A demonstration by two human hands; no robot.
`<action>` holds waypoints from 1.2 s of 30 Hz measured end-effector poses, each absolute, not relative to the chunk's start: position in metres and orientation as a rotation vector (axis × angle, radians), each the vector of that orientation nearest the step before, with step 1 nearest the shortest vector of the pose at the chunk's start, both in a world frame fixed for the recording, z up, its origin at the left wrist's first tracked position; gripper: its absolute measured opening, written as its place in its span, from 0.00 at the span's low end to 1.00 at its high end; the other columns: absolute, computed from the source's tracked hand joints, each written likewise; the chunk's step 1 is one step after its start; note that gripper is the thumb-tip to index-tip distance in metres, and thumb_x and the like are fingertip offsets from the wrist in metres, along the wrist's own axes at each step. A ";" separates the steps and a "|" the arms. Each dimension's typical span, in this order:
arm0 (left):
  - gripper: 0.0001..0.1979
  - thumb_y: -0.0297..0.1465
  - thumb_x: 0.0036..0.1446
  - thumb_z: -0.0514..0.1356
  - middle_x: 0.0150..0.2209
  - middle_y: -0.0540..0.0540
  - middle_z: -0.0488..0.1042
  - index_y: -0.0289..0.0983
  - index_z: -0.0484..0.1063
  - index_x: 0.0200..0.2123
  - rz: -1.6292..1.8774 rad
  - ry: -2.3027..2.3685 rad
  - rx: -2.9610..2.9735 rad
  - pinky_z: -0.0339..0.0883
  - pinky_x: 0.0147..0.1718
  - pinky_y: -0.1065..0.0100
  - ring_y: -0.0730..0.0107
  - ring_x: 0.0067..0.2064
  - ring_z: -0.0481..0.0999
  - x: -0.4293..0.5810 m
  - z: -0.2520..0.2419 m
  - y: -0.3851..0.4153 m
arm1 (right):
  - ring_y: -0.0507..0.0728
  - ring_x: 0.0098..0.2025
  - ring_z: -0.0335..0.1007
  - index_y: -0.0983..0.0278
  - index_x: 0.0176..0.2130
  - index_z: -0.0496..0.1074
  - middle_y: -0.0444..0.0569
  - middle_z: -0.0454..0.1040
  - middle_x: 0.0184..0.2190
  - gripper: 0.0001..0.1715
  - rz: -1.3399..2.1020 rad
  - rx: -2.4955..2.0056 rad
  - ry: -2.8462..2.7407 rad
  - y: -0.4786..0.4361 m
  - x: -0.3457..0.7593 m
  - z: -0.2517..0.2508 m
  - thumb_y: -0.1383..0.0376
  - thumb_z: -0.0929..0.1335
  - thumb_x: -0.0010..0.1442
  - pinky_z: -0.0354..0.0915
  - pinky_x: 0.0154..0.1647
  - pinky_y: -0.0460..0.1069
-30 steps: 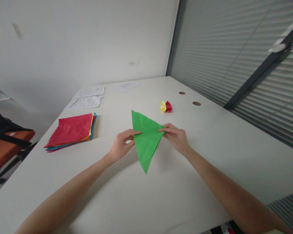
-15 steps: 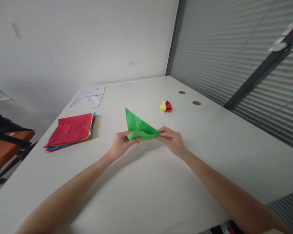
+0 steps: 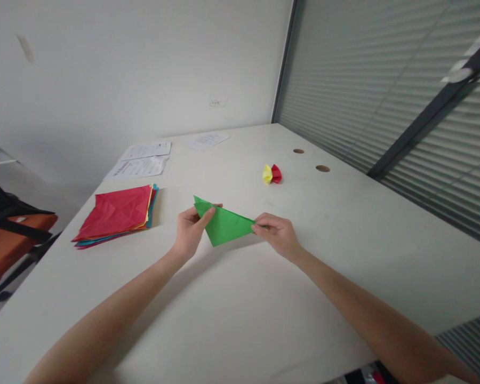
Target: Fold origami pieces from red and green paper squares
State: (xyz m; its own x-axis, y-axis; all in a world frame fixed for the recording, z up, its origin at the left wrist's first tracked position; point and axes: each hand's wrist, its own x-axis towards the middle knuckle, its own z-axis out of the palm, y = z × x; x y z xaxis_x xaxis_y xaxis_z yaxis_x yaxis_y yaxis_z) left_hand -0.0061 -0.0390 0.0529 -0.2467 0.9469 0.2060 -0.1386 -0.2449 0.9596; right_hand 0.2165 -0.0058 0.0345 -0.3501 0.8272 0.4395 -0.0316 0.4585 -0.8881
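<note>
Between my two hands a folded sheet of green paper (image 3: 229, 226) is held just above the white table. My left hand (image 3: 189, 228) grips its left part, the thumb lying on the near face and the fingers mostly hidden behind. At the paper's right tip, my right hand (image 3: 278, 233) pinches the corner between thumb and fingers. One point of the paper hangs downward, and a small pointed flap rises at the upper left. Beyond my hands lies a small folded paper piece, yellow (image 3: 267, 174) on one side and red (image 3: 276, 174) on the other.
A stack of coloured paper (image 3: 114, 213), red on top, lies at the left of the table (image 3: 240, 309). Printed sheets (image 3: 140, 166) rest at the back left. Two round holes (image 3: 322, 168) are near the right edge, beside window blinds. An orange chair (image 3: 20, 234) stands left.
The green paper has gone from partly opened, with a raised upper flap, to folded flatter with a point hanging down. My left thumb has moved up onto its near face.
</note>
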 end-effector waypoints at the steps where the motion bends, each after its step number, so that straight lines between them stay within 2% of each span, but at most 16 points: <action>1: 0.16 0.41 0.48 0.69 0.40 0.38 0.81 0.33 0.80 0.34 1.659 1.123 1.112 0.72 0.43 0.60 0.56 0.44 0.79 -0.008 0.053 -0.038 | 0.54 0.30 0.68 0.62 0.26 0.75 0.48 0.73 0.26 0.11 1.050 -0.695 -1.689 -0.005 0.216 0.033 0.59 0.72 0.56 0.63 0.31 0.50; 6: 0.18 0.40 0.49 0.68 0.37 0.39 0.81 0.33 0.78 0.38 1.715 1.124 1.051 0.73 0.42 0.59 0.56 0.43 0.80 -0.012 0.054 -0.034 | 0.54 0.30 0.68 0.62 0.26 0.75 0.47 0.72 0.26 0.11 1.036 -0.739 -1.675 -0.001 0.217 0.025 0.59 0.71 0.56 0.63 0.30 0.50; 8: 0.24 0.40 0.49 0.68 0.33 0.41 0.81 0.33 0.75 0.47 1.713 1.129 1.057 0.74 0.42 0.60 0.56 0.43 0.80 -0.011 0.057 -0.036 | 0.54 0.30 0.68 0.62 0.26 0.74 0.47 0.72 0.26 0.12 1.041 -0.771 -1.696 0.001 0.218 0.023 0.58 0.70 0.56 0.64 0.31 0.50; 11: 0.41 0.40 0.50 0.68 0.25 0.51 0.78 0.36 0.58 0.63 1.715 1.125 1.086 0.73 0.43 0.60 0.58 0.43 0.81 -0.007 0.060 -0.040 | 0.56 0.33 0.71 0.62 0.32 0.75 0.48 0.75 0.30 0.08 0.956 -0.846 -1.767 0.003 0.220 0.027 0.59 0.71 0.55 0.67 0.35 0.51; 13: 0.45 0.40 0.49 0.69 0.22 0.54 0.75 0.36 0.52 0.66 1.700 1.139 1.107 0.73 0.45 0.60 0.58 0.43 0.81 -0.004 0.061 -0.042 | 0.58 0.40 0.72 0.60 0.41 0.75 0.49 0.76 0.37 0.12 0.783 -0.864 -1.826 0.005 0.219 0.035 0.61 0.71 0.55 0.67 0.42 0.54; 16: 0.34 0.43 0.48 0.68 0.26 0.48 0.78 0.31 0.68 0.55 1.622 1.159 1.135 0.72 0.45 0.59 0.56 0.43 0.81 -0.001 0.061 -0.041 | 0.60 0.46 0.70 0.58 0.46 0.74 0.51 0.75 0.42 0.14 0.541 -0.764 -1.916 0.009 0.211 0.056 0.62 0.70 0.57 0.64 0.50 0.58; 19: 0.24 0.45 0.47 0.68 0.33 0.40 0.81 0.31 0.77 0.40 1.532 1.147 1.177 0.72 0.43 0.60 0.58 0.40 0.80 -0.002 0.065 -0.034 | 0.59 0.44 0.71 0.58 0.43 0.77 0.51 0.75 0.40 0.10 0.548 -0.628 -2.035 0.015 0.194 0.082 0.61 0.69 0.60 0.65 0.49 0.56; 22: 0.21 0.45 0.48 0.67 0.30 0.44 0.79 0.31 0.79 0.35 1.451 1.138 1.283 0.71 0.36 0.65 0.65 0.33 0.77 -0.002 0.079 -0.025 | 0.56 0.38 0.72 0.59 0.41 0.78 0.49 0.76 0.36 0.09 0.603 -0.574 -2.060 0.022 0.176 0.107 0.61 0.70 0.60 0.67 0.44 0.53; 25: 0.19 0.44 0.50 0.65 0.25 0.49 0.76 0.32 0.79 0.33 1.381 1.086 1.407 0.66 0.30 0.70 0.71 0.28 0.72 0.001 0.096 -0.019 | 0.56 0.37 0.72 0.60 0.38 0.79 0.48 0.76 0.34 0.07 0.615 -0.595 -1.965 0.026 0.164 0.127 0.61 0.70 0.59 0.66 0.42 0.52; 29: 0.17 0.42 0.51 0.65 0.25 0.50 0.74 0.32 0.79 0.33 1.408 1.046 1.450 0.62 0.28 0.72 0.73 0.27 0.69 0.008 0.110 -0.019 | 0.55 0.35 0.71 0.60 0.31 0.78 0.46 0.76 0.31 0.05 0.633 -0.616 -1.881 0.025 0.161 0.140 0.62 0.72 0.57 0.64 0.39 0.52; 36: 0.17 0.42 0.51 0.66 0.24 0.50 0.71 0.31 0.78 0.31 1.385 1.026 1.479 0.60 0.27 0.73 0.74 0.27 0.66 0.009 0.114 -0.032 | 0.54 0.32 0.70 0.62 0.29 0.76 0.45 0.74 0.28 0.07 0.695 -0.561 -1.874 0.015 0.160 0.140 0.61 0.73 0.55 0.64 0.37 0.51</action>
